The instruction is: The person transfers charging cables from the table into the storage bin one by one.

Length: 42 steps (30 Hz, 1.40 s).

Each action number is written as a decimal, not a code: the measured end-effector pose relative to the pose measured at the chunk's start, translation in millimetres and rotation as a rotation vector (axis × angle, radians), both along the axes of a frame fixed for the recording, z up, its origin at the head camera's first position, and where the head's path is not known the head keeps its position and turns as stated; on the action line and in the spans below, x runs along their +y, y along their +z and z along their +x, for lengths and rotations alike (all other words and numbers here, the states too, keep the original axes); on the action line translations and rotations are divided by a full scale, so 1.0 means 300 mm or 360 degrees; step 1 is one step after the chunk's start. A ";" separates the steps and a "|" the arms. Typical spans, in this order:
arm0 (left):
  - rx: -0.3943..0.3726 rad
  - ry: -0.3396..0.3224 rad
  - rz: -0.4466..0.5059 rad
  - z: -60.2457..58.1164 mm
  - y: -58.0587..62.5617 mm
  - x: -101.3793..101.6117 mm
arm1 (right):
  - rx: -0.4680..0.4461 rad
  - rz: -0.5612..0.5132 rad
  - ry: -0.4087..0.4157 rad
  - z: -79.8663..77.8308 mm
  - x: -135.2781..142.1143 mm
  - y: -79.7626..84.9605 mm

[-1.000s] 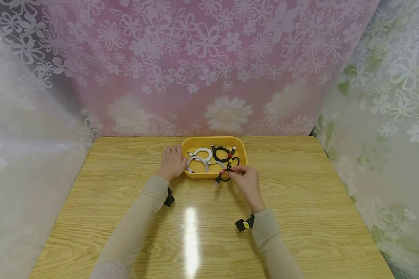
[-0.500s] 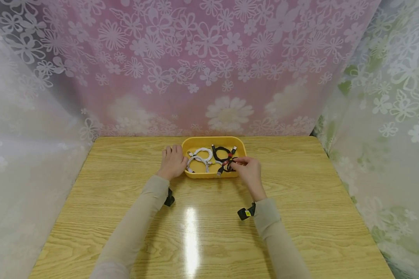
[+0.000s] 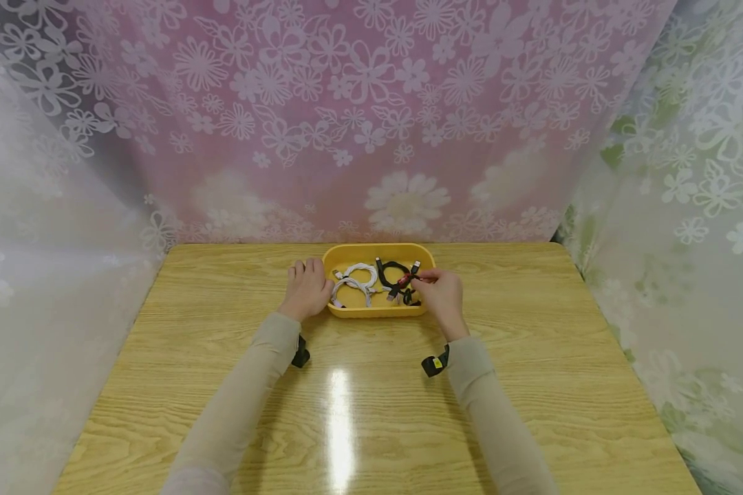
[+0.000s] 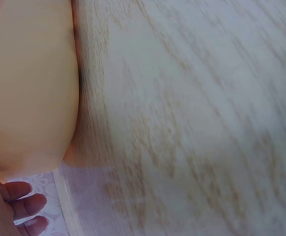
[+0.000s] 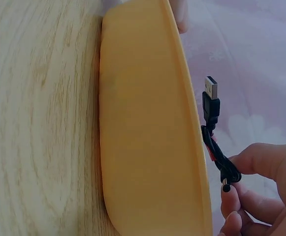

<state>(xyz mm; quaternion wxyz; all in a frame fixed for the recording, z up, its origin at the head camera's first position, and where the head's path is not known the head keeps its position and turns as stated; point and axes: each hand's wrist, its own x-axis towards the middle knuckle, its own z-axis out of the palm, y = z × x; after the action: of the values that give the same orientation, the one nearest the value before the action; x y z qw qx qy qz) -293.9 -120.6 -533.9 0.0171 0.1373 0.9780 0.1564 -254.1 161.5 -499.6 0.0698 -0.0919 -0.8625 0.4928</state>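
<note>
At the back of the table stands a yellow tray (image 3: pixel 374 313) with coiled cables in it. My left hand (image 3: pixel 306 287) holds its left end, thumb over the rim and the other fingers outside, their tips (image 4: pixel 33 204) showing in the left wrist view. With thumb and fingers my right hand (image 3: pixel 441 295) pinches a small bundled black USB cable (image 5: pixel 221 157) over the tray's right side. A red tie wraps the bundle, its USB plug (image 5: pixel 211 101) pointing away from the hand. Inside lie white coils (image 3: pixel 362 275) at left and a black coil (image 3: pixel 391 272) at right.
The wood-grain table (image 3: pixel 508 330) spreads around the tray, with a bright light reflection (image 3: pixel 339 426) in front. A pink flowered curtain (image 3: pixel 402 137) hangs behind the table, and pale flowered curtains (image 3: pixel 706 240) hang at both sides.
My right hand has moved away from me, bringing the black USB cable from the tray's front edge to over its right side. The left hand stays in place.
</note>
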 end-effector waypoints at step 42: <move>0.0038 0.0005 0.0047 -0.003 -0.013 -0.003 | 0.0141 0.1188 0.0221 -0.117 -0.045 -0.077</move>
<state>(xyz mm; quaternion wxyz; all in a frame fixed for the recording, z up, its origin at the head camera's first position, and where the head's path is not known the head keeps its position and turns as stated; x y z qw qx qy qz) -294.9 -121.5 -537.9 0.0032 0.1380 0.9759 0.1692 -289.1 147.8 -522.9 0.1022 0.0199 -0.9829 0.1519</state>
